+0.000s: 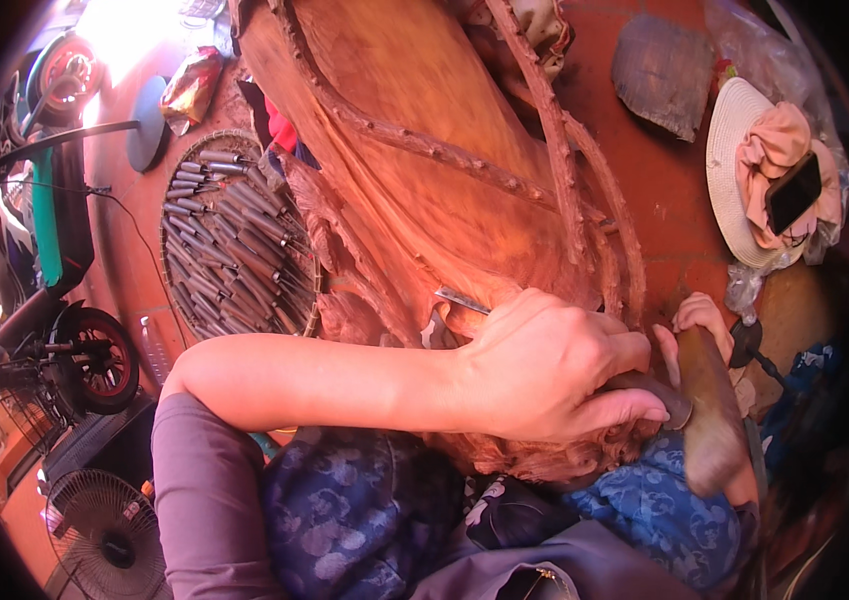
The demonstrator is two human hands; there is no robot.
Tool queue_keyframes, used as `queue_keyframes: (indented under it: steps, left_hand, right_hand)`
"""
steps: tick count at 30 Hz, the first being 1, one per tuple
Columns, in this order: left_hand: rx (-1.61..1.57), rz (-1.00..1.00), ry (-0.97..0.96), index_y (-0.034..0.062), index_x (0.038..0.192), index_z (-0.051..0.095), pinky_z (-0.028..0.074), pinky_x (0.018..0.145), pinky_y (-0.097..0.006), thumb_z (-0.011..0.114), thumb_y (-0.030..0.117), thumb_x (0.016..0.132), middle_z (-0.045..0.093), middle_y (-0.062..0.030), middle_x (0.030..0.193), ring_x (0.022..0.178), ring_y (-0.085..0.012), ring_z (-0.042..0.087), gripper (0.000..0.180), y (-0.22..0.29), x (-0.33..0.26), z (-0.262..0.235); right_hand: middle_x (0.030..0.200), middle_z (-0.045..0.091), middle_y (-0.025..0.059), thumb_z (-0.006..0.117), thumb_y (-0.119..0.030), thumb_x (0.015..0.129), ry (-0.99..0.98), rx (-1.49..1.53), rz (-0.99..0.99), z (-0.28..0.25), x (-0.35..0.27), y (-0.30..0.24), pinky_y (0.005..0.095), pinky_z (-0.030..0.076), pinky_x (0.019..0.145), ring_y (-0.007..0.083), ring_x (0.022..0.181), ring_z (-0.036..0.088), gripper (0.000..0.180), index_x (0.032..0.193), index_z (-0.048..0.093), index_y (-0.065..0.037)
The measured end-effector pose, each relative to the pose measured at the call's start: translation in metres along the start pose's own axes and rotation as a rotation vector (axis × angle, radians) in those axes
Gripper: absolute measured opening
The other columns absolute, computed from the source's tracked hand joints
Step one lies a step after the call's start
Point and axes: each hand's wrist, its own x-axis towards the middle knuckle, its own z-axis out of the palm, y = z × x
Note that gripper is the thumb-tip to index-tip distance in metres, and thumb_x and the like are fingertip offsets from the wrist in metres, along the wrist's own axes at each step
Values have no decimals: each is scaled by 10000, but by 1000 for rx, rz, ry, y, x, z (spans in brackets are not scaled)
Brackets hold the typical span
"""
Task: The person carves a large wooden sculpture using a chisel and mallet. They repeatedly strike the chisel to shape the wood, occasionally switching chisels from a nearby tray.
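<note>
A large reddish-brown wood carving (414,110) with smooth faces and knobbly, branch-like ridges reaches from the top of the view down to my lap. My left hand (554,365) is closed round a carving chisel (462,300), its metal blade pointing left against the wood. The chisel's handle end sticks out to the right, below my thumb. Right beside that end, my right hand (701,315) has its fingers wrapped round a wooden mallet (712,400). The mallet's lower part is smeared by motion. Most of the chisel's shaft is hidden by my left hand.
On the left, a round woven tray (316,300) holds several chisels. A fan (116,545) and a wheeled vehicle (94,355) stand at far left. A dark wooden slab (659,75), a white hat (729,170) and a black phone (794,193) lie at right.
</note>
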Motion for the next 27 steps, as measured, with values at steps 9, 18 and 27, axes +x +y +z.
queue_keyframes:
  steps: [9,18,27]
  left_hand:
    - [-2,30,17,45,908,666,497,565,-473,653,473,910,651,-137,733,657,-394,643,428,-3,-1,2]
    - [58,76,-47,82,891,641,482,509,-435,670,458,916,624,-100,736,646,-344,638,378,-7,-1,-5]
    - [43,224,3,72,875,605,498,503,-395,642,432,927,595,-88,778,653,-299,640,366,3,-4,6]
  right_hand:
    - [735,495,83,809,92,637,87,91,-81,-4,3,-3,402,465,698,249,665,526,385,820,502,-51]
    - [739,552,81,813,34,705,34,-45,15,2,-3,-3,375,472,730,232,679,552,324,826,523,-47]
    - [752,556,75,837,21,692,7,-2,4,-2,3,4,366,476,740,215,697,549,350,850,533,-47]
